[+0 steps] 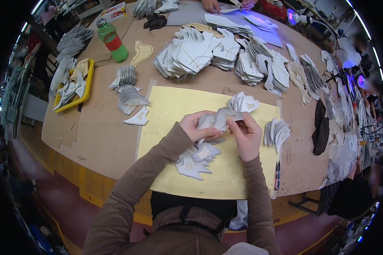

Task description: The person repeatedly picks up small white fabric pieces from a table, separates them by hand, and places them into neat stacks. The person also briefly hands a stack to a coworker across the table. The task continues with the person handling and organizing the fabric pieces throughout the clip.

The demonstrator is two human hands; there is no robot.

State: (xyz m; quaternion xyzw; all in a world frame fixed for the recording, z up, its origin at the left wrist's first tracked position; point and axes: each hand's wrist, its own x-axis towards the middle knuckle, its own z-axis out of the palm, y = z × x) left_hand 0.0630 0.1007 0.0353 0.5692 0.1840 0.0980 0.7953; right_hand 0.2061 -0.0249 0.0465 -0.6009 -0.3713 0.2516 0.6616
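Note:
Over a yellow sheet (238,182) I hold a grey-white cut fabric piece (221,120) with a notched edge. My left hand (196,127) is closed around it and other similar pieces, thumb on top. The fingers of my right hand (247,135) pinch the piece's right end. Just below my left hand lies a loose pile of cut pieces (190,165), pale with grey edges, some with cut-out openings. Beyond my right hand sits a small stack of white pieces (242,102). To its right is another fanned stack (277,132).
Large white stacks (186,54) fill the table's far middle. A green bottle (113,41) and a yellow tray (88,87) stand at left. A pen-like tool (277,175) lies by the sheet's right edge. Another person's hands (211,6) work at the far side.

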